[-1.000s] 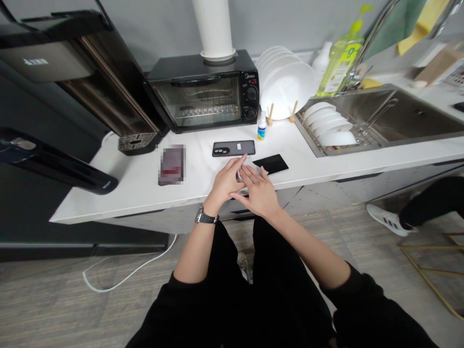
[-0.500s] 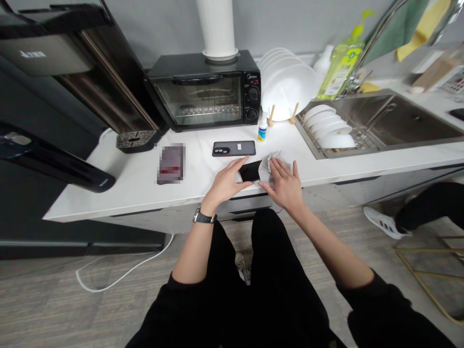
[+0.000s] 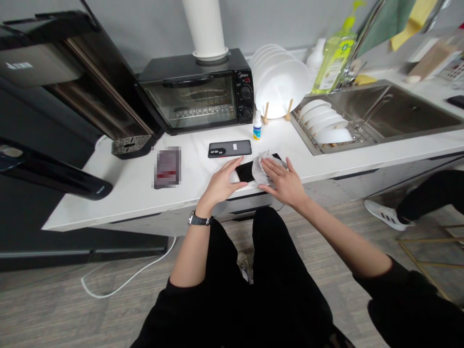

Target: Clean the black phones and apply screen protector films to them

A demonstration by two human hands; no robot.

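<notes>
A black phone (image 3: 245,171) lies screen up near the counter's front edge. My left hand (image 3: 222,182) is curved around its left end, thumb at the near edge and fingers at the far edge. Under the fairly flat fingers of my right hand (image 3: 284,182), a crumpled white tissue (image 3: 259,170) is pressed onto the screen and covers much of its right half. Just behind lies a dark grey phone case (image 3: 229,149) with camera rings and a white label; whether a phone is inside I cannot tell. A small white-capped bottle (image 3: 257,128) stands upright to its right.
At the back are a toaster oven (image 3: 197,92) and a rack of white plates (image 3: 281,87). The sink (image 3: 409,116) with bowls is to the right. A pixelated dark item (image 3: 167,166) and a drinks machine (image 3: 134,142) are left. Another person's shoe (image 3: 386,215) shows at right.
My right hand has slid the tissue a little to the left across the phone, and the phone's far right corner now shows. The view has shifted slightly; my left hand keeps its place on the phone.
</notes>
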